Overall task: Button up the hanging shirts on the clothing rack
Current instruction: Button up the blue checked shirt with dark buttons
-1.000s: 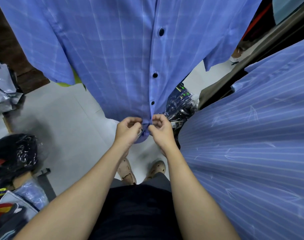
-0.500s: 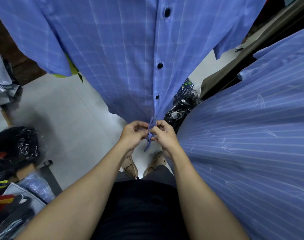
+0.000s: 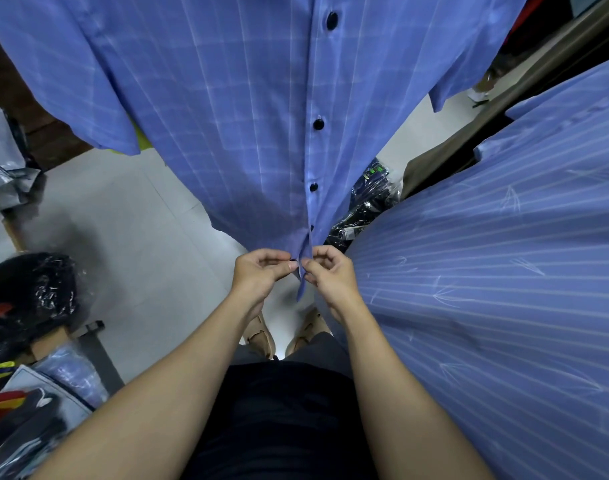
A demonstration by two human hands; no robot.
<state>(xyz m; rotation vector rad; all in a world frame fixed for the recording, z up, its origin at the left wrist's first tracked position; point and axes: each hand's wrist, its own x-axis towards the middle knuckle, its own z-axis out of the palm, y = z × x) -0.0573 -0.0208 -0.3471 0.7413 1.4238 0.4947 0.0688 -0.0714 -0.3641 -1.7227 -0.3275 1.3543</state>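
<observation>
Head view, looking down the front of a hanging checked shirt [image 3: 226,109]. Four dark buttons [image 3: 318,123] sit fastened down the placket, the lowest just above the hands. Below it the two front edges hang apart at the hem.

Left hand [image 3: 258,275]: fingers curled, thumb and forefinger pinching the left edge of the placket near the hem. Right hand [image 3: 327,271]: fingers curled, pinching the right edge. The two pinches meet at the cloth, almost touching. Whether a button sits between the fingertips cannot be told; it is hidden.

Judgement: this shirt is nearly done, with only the bottom fastening left, and that step is in hand now. A striped shirt [image 3: 486,289] hangs just to the right, touching the right forearm; its placket is out of view, so its state is unknown. The rack itself is not in frame, so how many shirts remain cannot be told.

Floor [image 3: 123,220] below holds bagged clothes [image 3: 29,296] at left.
</observation>
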